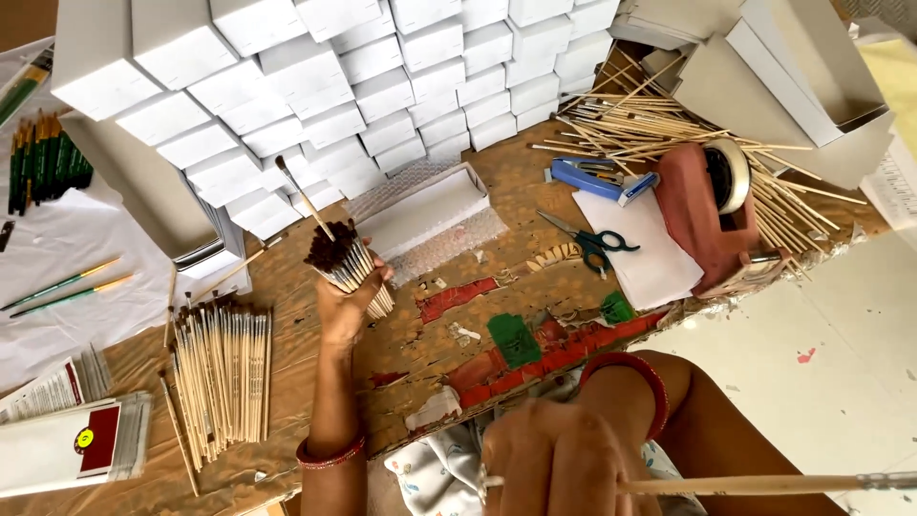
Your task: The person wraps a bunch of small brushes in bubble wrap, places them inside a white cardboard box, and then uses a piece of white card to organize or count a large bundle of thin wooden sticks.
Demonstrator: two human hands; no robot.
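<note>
Brown paper, patched with torn red and green scraps, covers the worktop [420,382], and most of its far side is walled in by stacked white boxes [382,86].

Over the middle of it the left hand [346,308] is raised, fingers wrapped tight around a bundle of brushes [349,268] held upright, dark bristle heads up; one longer brush sticks out above the rest. The right hand [559,459] is close to the camera at the lower edge, closed in a pinch on a single brush [764,484] whose pale wooden handle runs off to the right. A red bangle sits on each wrist.

Judging from this, the work in hand looks like gathering loose brushes one by one into a counted bundle, and the single brush seems about to join the bunch. That move would call for bringing the right hand across to the left, lining the brush up bristles-first with the others, and loosening the left grip just enough to admit it without spilling the bundle.

Left of the bundle lies a flat pile of brushes [224,377], near some printed packets [76,444]. Beyond the left hand an open white box [425,210] rests on bubble wrap. Further right are scissors [592,244], a red tape dispenser [712,205] and a heap of bare wooden sticks [650,129].
</note>
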